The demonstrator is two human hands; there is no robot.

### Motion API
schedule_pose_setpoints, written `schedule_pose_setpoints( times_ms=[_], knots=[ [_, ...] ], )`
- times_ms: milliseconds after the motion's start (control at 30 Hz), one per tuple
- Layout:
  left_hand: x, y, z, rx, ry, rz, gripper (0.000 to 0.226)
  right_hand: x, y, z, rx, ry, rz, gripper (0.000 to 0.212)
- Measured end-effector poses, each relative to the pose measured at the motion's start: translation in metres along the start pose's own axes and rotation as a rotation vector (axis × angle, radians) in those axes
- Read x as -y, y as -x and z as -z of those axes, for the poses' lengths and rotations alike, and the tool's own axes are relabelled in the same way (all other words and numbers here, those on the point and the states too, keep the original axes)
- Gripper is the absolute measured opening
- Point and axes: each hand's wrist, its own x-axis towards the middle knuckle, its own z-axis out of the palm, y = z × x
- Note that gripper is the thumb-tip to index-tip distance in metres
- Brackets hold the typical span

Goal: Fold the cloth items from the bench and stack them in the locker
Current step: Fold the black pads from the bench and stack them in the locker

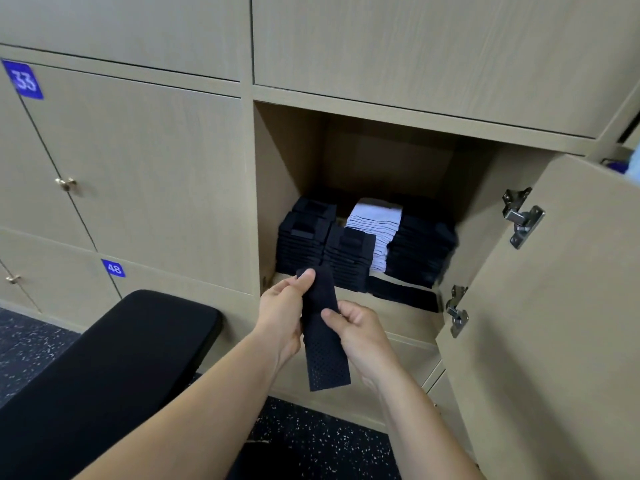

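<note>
The black strap (pixel 325 341) is held lengthwise toward the locker (pixel 294 150), its far end pinched by the left hand (pixel 280 313), its middle by the right hand (pixel 360 330).

Blue label 33 (pixel 23 80) sits beside a closed door (pixel 138 161). Below it is a brass knob (pixel 65 183), lower still blue label 48 (pixel 113 268), then speckled dark floor (pixel 24 341).

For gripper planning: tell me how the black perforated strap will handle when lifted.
Probably floppy: the strap has its free end hanging below the right hand. Likely light: the left hand pinches its top with thumb and fingers only.
</note>
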Motion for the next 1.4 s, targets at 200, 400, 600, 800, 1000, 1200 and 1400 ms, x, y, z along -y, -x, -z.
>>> schedule_pose_setpoints(
  times_ms=[200, 400, 600, 800, 1000, 1200, 1400],
  knots=[
    [0.008, -0.02, -0.003, -0.026, -0.042, -0.02, 0.017, -0.008, -0.008, 0.011, 0.017, -0.037, -0.016, 0.014],
    [0.021, -0.041, -0.007, 0.001, -0.042, 0.0, 0.008, -0.024, -0.025, 0.023, -0.001, -0.021, -0.051, 0.017],
    [0.031, -0.067, -0.005, -0.023, -0.309, -0.092, 0.024, -0.035, -0.063, 0.074, -0.286, 0.247, 0.053, 0.019],
    [0.04, -0.092, -0.008, 0.031, -0.7, -0.297, 0.049, -0.016, -0.107, 0.133, -0.645, 0.816, 0.213, 0.023],
    [0.053, -0.113, -0.006, 0.079, -0.988, -0.365, 0.053, -0.032, -0.151, 0.162, -0.78, 1.196, 0.418, 0.037],
    [0.068, -0.133, 0.005, 0.111, -1.281, -0.46, 0.055, -0.082, -0.176, 0.174, -0.583, 1.507, 0.396, 0.048],
    [0.082, -0.154, 0.02, 0.139, -1.385, -0.543, 0.057, -0.127, -0.18, 0.181, -0.366, 1.583, 0.302, 0.047]
  ],
)
